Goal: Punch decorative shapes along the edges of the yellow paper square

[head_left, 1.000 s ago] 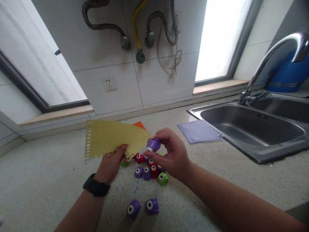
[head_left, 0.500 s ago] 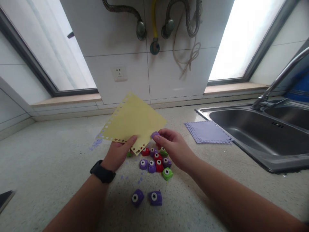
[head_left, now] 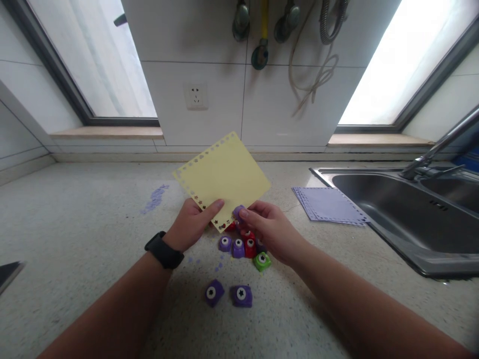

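Note:
A yellow sheet of paper (head_left: 228, 174) is held up in front of me, with small shapes punched along its left and lower-left edges. My left hand (head_left: 192, 222) pinches its lower-left edge, thumb on top. My right hand (head_left: 271, 227) is closed around a purple craft punch (head_left: 238, 212), which sits at the sheet's lower-right edge near the bottom corner. Below lie several more punches: a red one (head_left: 250, 248), a green one (head_left: 262, 261) and purple ones (head_left: 238, 248). Two darker purple punches (head_left: 241, 295) rest closer to me.
A stack of punched lilac sheets (head_left: 329, 204) lies at the right, beside the steel sink (head_left: 377, 224) with its faucet (head_left: 422, 162). Lilac paper bits (head_left: 155, 198) are scattered on the speckled countertop (head_left: 93, 219). A dark flat object (head_left: 9, 274) shows at the left edge.
The camera view has shifted. The purple punch now overlaps the sheet's lower-right edge a little more, and the right hand has followed it. Both hands keep their holds.

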`<state>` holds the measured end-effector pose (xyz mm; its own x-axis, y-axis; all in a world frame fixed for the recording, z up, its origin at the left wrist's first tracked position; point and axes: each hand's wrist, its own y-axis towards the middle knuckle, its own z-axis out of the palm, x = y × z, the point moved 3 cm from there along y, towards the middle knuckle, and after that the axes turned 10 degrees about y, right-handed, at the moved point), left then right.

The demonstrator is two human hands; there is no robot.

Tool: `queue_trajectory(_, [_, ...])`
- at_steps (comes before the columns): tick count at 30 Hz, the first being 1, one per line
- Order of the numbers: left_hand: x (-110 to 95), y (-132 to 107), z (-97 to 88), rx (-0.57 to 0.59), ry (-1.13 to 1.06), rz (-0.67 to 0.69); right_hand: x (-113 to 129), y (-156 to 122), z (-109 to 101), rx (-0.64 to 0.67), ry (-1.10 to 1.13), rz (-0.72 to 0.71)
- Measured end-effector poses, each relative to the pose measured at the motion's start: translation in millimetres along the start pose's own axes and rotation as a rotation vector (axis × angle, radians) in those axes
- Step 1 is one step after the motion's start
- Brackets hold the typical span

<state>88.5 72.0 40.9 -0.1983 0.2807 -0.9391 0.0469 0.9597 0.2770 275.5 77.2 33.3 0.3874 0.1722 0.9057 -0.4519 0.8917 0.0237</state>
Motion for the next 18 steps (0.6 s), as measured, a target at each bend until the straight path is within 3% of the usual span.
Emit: queue_trajectory(18, [0.2, 0.5, 4.4, 0.029, -0.018, 0.004, -7.4, 1.0, -1.8, 0.036, 0.015, 0.029])
